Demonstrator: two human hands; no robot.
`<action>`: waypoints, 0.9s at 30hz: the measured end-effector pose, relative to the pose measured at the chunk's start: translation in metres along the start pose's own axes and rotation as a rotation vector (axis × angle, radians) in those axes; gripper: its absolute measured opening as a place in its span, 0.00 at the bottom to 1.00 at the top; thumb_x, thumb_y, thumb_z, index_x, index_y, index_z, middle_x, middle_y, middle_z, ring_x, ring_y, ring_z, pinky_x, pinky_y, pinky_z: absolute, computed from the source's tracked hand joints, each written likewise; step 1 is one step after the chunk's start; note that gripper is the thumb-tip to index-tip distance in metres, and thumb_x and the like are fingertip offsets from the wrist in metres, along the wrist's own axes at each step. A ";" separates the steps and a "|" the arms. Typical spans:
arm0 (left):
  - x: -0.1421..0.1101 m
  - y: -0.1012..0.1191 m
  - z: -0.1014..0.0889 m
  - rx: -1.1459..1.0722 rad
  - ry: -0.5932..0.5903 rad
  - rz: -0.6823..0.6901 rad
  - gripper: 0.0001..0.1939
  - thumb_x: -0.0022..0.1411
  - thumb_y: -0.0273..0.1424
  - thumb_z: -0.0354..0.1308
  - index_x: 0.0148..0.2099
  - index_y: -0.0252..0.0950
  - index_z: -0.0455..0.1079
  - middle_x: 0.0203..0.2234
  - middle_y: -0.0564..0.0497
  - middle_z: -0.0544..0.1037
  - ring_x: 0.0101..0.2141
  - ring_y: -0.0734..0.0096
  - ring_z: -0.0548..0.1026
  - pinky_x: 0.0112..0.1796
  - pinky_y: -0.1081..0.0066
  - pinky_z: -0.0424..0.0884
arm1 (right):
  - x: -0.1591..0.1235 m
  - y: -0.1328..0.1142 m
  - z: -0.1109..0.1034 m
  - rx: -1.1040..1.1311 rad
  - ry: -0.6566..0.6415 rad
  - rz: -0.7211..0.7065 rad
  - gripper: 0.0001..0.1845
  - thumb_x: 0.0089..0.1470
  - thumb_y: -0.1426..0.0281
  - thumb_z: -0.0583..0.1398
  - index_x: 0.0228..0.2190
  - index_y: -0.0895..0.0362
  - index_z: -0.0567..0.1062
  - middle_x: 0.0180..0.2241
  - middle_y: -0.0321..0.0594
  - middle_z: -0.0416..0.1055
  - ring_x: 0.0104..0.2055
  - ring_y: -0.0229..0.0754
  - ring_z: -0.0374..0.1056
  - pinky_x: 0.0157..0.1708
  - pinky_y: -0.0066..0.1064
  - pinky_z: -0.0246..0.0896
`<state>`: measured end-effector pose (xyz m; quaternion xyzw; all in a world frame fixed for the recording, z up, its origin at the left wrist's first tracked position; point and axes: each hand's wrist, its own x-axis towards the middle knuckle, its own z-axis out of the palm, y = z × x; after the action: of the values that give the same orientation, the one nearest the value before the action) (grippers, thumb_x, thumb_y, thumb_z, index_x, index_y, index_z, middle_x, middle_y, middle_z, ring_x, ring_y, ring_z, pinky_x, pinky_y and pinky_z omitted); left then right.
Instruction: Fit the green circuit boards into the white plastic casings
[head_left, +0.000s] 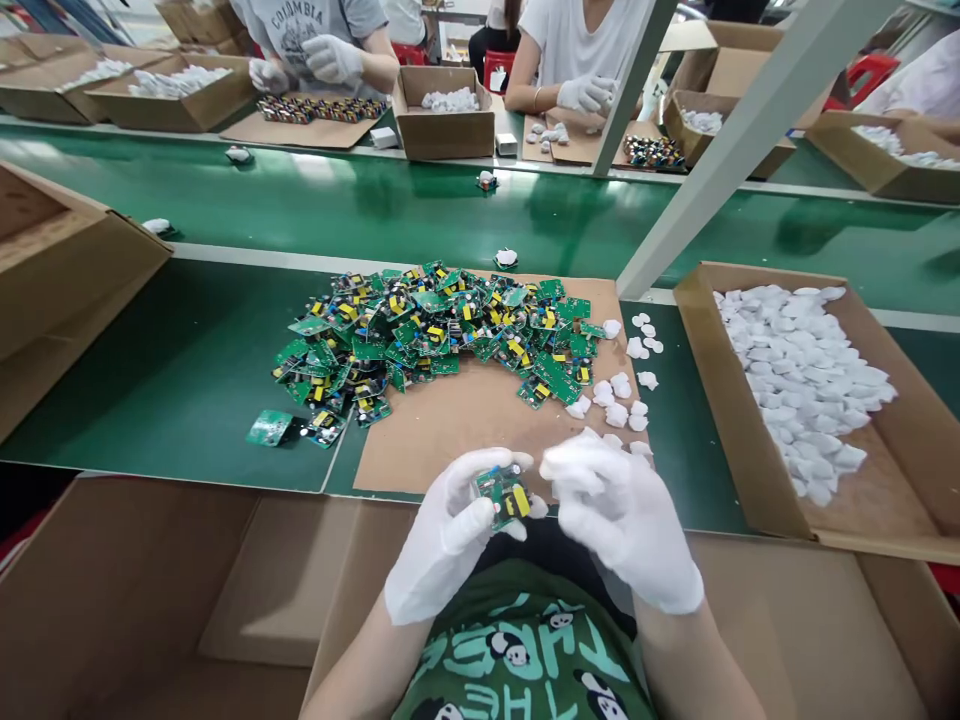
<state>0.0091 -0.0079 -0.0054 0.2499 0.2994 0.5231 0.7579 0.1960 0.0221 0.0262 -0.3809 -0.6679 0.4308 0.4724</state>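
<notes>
My left hand [442, 540], in a white glove, grips a small green circuit board [504, 495] with a yellow component facing up. Just right of the board is my gloved right hand [626, 515], its fingers curled together; whatever they pinch, if anything, is hidden by the white glove. Beyond both hands, a heap of similar circuit boards [420, 325] covers the far part of a brown cardboard sheet [442, 430]. Several white, pad-like pieces [616, 414] lie scattered at the sheet's right edge, close above my right hand.
A cardboard box [709, 365] of white pieces stands at the right. A green conveyor belt [352, 205] crosses beyond the heap, carrying a few boards. A slanted metal post [750, 150] rises at right. Another box [67, 270] stands left. Gloved co-workers sit across the belt.
</notes>
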 end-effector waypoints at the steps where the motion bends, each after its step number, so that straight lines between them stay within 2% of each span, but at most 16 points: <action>1: 0.000 0.000 -0.001 0.020 0.038 0.002 0.15 0.61 0.34 0.67 0.51 0.46 0.77 0.47 0.48 0.79 0.38 0.67 0.80 0.34 0.75 0.78 | 0.000 -0.002 0.001 -0.002 -0.056 -0.027 0.17 0.62 0.56 0.62 0.46 0.53 0.78 0.37 0.42 0.73 0.35 0.41 0.72 0.31 0.32 0.72; 3: 0.001 -0.001 -0.004 0.063 0.095 0.010 0.15 0.59 0.33 0.68 0.50 0.46 0.79 0.43 0.50 0.81 0.39 0.67 0.79 0.36 0.74 0.78 | 0.000 -0.004 0.004 -0.047 -0.109 -0.092 0.17 0.65 0.58 0.59 0.50 0.51 0.76 0.41 0.43 0.71 0.41 0.43 0.72 0.37 0.34 0.74; 5: 0.001 -0.002 -0.007 0.127 0.108 0.034 0.16 0.58 0.35 0.69 0.50 0.45 0.79 0.43 0.50 0.81 0.42 0.66 0.78 0.41 0.72 0.77 | -0.003 -0.004 0.009 -0.110 -0.094 -0.102 0.15 0.66 0.67 0.59 0.53 0.48 0.74 0.42 0.42 0.71 0.44 0.43 0.72 0.43 0.36 0.73; 9: 0.001 -0.001 -0.011 0.252 0.097 0.076 0.17 0.58 0.36 0.69 0.50 0.46 0.79 0.46 0.50 0.82 0.47 0.67 0.77 0.47 0.74 0.74 | -0.011 -0.004 0.017 -0.001 -0.071 0.065 0.25 0.61 0.75 0.62 0.57 0.47 0.65 0.44 0.39 0.74 0.39 0.38 0.74 0.43 0.34 0.75; 11: 0.001 0.000 -0.010 0.257 0.091 0.070 0.17 0.58 0.35 0.69 0.51 0.48 0.79 0.46 0.51 0.82 0.46 0.67 0.78 0.47 0.75 0.73 | -0.012 -0.008 0.017 0.004 -0.112 0.118 0.23 0.61 0.77 0.61 0.55 0.48 0.66 0.42 0.38 0.75 0.38 0.38 0.74 0.43 0.34 0.74; 15: 0.001 0.003 -0.005 0.224 0.070 0.061 0.19 0.56 0.32 0.71 0.51 0.47 0.79 0.43 0.50 0.83 0.44 0.65 0.79 0.46 0.71 0.74 | -0.008 -0.015 0.014 -0.142 -0.172 0.161 0.19 0.60 0.77 0.62 0.51 0.50 0.70 0.38 0.35 0.77 0.38 0.38 0.74 0.43 0.33 0.72; 17: 0.001 0.004 -0.003 0.210 0.049 0.057 0.20 0.55 0.33 0.72 0.52 0.45 0.79 0.42 0.48 0.83 0.42 0.64 0.79 0.45 0.70 0.73 | -0.005 -0.015 0.014 -0.179 -0.163 0.095 0.14 0.60 0.76 0.63 0.46 0.50 0.71 0.36 0.33 0.77 0.37 0.38 0.73 0.42 0.34 0.71; 20: -0.001 0.007 0.000 0.196 -0.030 0.007 0.21 0.59 0.38 0.68 0.54 0.41 0.77 0.41 0.46 0.82 0.40 0.63 0.77 0.44 0.68 0.72 | -0.001 -0.005 0.013 -0.282 -0.135 -0.152 0.07 0.60 0.68 0.65 0.41 0.51 0.73 0.39 0.37 0.78 0.41 0.43 0.73 0.45 0.39 0.69; 23: -0.002 0.011 0.003 0.184 -0.090 -0.041 0.21 0.62 0.43 0.63 0.53 0.37 0.77 0.36 0.47 0.79 0.38 0.64 0.74 0.43 0.68 0.69 | -0.001 0.008 0.011 -0.372 -0.102 -0.389 0.12 0.63 0.62 0.63 0.46 0.52 0.72 0.47 0.45 0.76 0.49 0.47 0.72 0.49 0.43 0.68; 25: -0.003 0.013 0.004 0.214 -0.093 -0.048 0.22 0.62 0.45 0.61 0.51 0.35 0.78 0.36 0.46 0.79 0.38 0.64 0.73 0.45 0.67 0.68 | -0.001 0.013 0.010 -0.385 -0.108 -0.459 0.12 0.65 0.63 0.60 0.49 0.53 0.71 0.46 0.44 0.77 0.49 0.46 0.72 0.49 0.43 0.69; 27: -0.004 0.014 0.003 0.279 -0.109 -0.062 0.24 0.63 0.48 0.60 0.51 0.34 0.77 0.35 0.46 0.78 0.34 0.66 0.73 0.40 0.69 0.69 | -0.002 0.014 0.010 -0.408 -0.128 -0.479 0.10 0.65 0.66 0.59 0.48 0.52 0.72 0.45 0.43 0.77 0.48 0.45 0.72 0.49 0.42 0.69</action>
<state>0.0012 -0.0069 0.0073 0.3713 0.3353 0.4382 0.7467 0.1880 0.0233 0.0103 -0.2720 -0.8396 0.1877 0.4311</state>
